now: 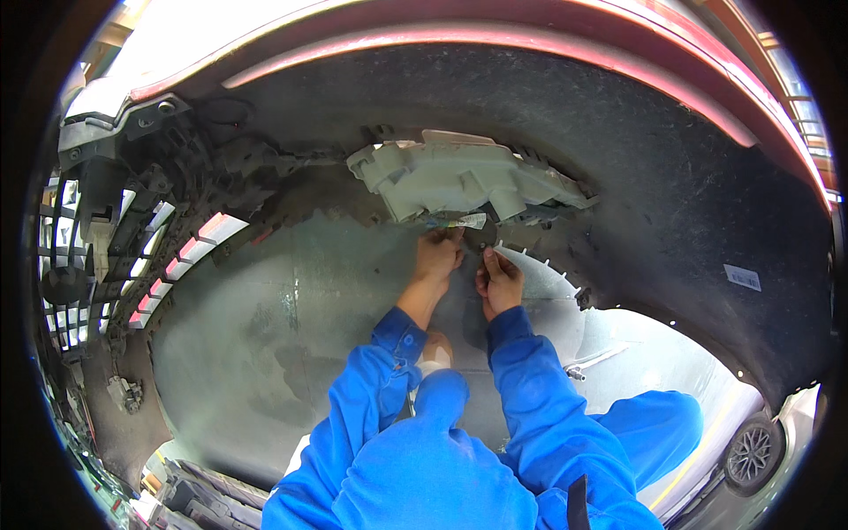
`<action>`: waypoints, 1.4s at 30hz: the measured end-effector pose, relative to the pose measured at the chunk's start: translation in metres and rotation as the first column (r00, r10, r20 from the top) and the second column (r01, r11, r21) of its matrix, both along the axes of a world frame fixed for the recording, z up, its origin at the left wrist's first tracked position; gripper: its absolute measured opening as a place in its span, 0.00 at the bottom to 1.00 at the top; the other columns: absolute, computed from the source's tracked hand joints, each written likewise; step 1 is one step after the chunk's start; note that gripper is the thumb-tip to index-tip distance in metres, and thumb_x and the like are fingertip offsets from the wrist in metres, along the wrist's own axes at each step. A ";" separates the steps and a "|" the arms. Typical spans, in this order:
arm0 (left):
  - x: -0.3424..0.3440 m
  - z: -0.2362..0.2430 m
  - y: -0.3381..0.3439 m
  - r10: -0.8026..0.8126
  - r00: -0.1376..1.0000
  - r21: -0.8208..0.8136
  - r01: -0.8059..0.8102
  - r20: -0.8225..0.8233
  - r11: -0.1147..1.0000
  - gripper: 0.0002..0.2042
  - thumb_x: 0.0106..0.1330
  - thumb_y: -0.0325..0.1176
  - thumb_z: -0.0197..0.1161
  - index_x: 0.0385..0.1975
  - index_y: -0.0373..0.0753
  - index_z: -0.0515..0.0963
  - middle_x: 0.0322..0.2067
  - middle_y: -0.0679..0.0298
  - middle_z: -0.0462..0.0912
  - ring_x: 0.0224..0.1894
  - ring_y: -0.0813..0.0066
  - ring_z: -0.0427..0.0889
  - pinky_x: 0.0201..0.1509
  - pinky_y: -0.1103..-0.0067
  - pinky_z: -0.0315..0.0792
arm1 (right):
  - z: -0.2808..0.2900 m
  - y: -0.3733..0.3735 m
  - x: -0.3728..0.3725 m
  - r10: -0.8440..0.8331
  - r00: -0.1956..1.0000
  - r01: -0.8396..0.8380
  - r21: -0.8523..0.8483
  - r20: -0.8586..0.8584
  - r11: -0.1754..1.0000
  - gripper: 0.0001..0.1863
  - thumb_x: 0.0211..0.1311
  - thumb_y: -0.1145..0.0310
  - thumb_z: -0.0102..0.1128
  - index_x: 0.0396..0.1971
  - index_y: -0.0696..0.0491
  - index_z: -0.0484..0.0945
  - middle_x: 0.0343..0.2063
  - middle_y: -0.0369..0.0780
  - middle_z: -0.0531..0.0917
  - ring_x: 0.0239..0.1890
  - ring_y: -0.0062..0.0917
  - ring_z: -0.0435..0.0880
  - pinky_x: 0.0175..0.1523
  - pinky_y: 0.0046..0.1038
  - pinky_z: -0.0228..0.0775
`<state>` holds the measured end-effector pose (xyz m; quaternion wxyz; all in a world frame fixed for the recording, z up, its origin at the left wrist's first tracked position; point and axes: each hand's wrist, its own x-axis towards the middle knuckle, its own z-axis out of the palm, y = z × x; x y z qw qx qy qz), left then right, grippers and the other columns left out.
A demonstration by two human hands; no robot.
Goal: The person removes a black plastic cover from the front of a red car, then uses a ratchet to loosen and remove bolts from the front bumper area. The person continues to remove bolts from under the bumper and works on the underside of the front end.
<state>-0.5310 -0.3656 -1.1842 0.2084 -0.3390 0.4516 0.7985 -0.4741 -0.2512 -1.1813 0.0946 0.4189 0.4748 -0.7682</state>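
The work stood partway, by the look of it. A pale grey plastic housing (459, 177) sat up inside the wheel arch, against the dark felt-like arch liner (654, 177), apparently already seated in its place under the red fender edge (495, 49). What seemed left was the fastening or connecting along its lower edge, where a small tag or clip (466, 221) hung down; whether anything there was already secured could not be told.

The left hand (439, 256) reached up to that lower edge, its fingers curled closed around the small tag or clip just beneath the housing, touching it. The right hand (499, 281) was just beside it and a little lower, fingers pinched narrowly together as if on some small part; the part itself was too small to make out, so what it held could not be told. Both forearms wore blue sleeves (530, 371).

To the left, the black grille structure (115, 230) of the front bumper showed, and a second car's wheel (751, 452) lay at the lower right.
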 end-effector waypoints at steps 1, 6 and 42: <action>0.000 -0.001 0.000 0.000 1.000 0.009 0.000 -0.008 1.000 0.08 0.66 0.26 0.61 0.24 0.35 0.72 0.19 0.69 0.67 0.14 0.83 0.60 0.16 0.81 0.52 | 0.000 -0.001 0.000 -0.004 1.000 0.004 0.004 -0.012 1.000 0.12 0.65 0.62 0.62 0.37 0.57 0.79 0.17 0.33 0.74 0.13 0.14 0.66 0.16 0.18 0.51; 0.000 -0.007 0.000 -0.012 1.000 0.025 0.012 0.000 1.000 0.08 0.65 0.27 0.62 0.24 0.41 0.72 0.19 0.73 0.66 0.14 0.86 0.58 0.16 0.82 0.48 | 0.000 -0.004 -0.001 -0.030 0.999 0.030 -0.019 0.028 0.999 0.13 0.66 0.61 0.61 0.39 0.57 0.79 0.17 0.32 0.73 0.14 0.15 0.67 0.17 0.18 0.52; 0.002 0.004 -0.001 -0.043 0.998 -0.023 0.042 -0.042 0.999 0.10 0.66 0.26 0.60 0.22 0.40 0.71 0.17 0.73 0.64 0.14 0.84 0.57 0.17 0.80 0.48 | 0.004 -0.010 0.004 -0.140 0.990 0.142 -0.166 0.024 0.976 0.14 0.68 0.59 0.57 0.31 0.55 0.77 0.17 0.33 0.73 0.13 0.15 0.65 0.16 0.20 0.51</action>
